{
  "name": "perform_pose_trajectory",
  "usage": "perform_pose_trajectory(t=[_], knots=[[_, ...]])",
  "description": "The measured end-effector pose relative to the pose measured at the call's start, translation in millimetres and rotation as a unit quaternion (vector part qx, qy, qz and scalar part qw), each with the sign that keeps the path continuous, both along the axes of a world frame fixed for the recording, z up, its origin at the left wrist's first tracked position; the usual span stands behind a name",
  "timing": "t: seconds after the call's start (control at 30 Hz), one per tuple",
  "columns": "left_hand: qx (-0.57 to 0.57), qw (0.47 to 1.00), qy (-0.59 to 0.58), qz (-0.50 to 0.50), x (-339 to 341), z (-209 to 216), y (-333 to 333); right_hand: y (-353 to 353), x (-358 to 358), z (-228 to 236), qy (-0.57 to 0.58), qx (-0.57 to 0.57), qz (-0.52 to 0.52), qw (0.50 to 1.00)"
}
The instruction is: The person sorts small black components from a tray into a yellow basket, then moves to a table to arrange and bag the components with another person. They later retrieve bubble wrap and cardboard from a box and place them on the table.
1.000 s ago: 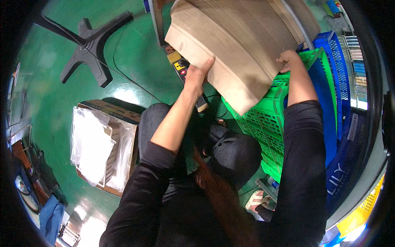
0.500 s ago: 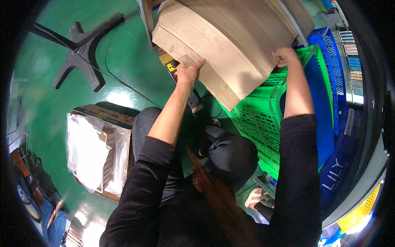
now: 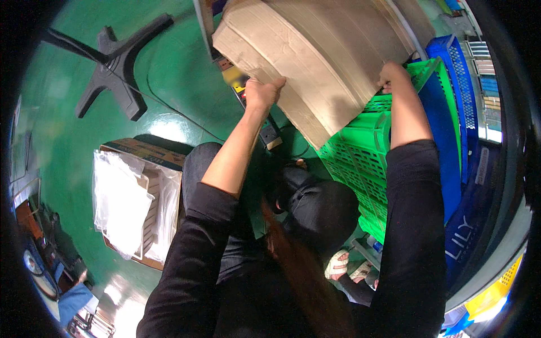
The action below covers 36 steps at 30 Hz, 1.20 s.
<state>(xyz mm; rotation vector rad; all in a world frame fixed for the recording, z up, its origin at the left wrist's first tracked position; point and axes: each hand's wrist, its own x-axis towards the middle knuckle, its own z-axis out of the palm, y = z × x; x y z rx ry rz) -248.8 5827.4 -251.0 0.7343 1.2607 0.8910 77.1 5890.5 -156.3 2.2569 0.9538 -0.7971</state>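
A large brown cardboard sheet (image 3: 315, 62), creased along several lines, stretches across the top of the view. Its near left edge is gripped by my left hand (image 3: 264, 93), thumb on top and fingers curled underneath. At the sheet's right side, my right hand (image 3: 392, 76) is closed with fingers curled against the edge, above the rim of a green plastic crate (image 3: 360, 146). The sheet's near corner hangs over that crate. What the right fingertips grip is partly hidden by the hand itself.
A carton (image 3: 163, 158) holding clear plastic bags (image 3: 121, 191) stands on the green floor to my left. Beyond it lies a black cross-shaped stand base (image 3: 118, 67) with a cable. A yellow-and-black power strip (image 3: 236, 79) is near my left hand; blue crates (image 3: 453, 73) stand at right.
The whole view has shifted slightly. Both hands keep their places at the cardboard's edges, and the sheet lies almost as before.
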Motion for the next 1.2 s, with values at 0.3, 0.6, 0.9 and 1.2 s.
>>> perform_pose_trajectory(t=[0.3, 0.6, 0.9, 1.2], knots=[[0.122, 0.99, 0.058, 0.035, 16, -20, -7, -13, -67, -1, 0.124, 0.063, 0.243, 0.96], [0.076, 0.989, 0.121, -0.042, -29, 9, -19, -15, -111, 22, 0.094, -0.007, 0.175, 0.98], [0.146, 0.983, 0.111, -0.017, -154, 94, -64, -40, -122, 57, 0.166, 0.013, 0.082, 0.983], [-0.088, 0.976, -0.182, -0.078, -6, 56, -59, -13, -77, 37, 0.175, -0.061, 0.091, 0.978]])
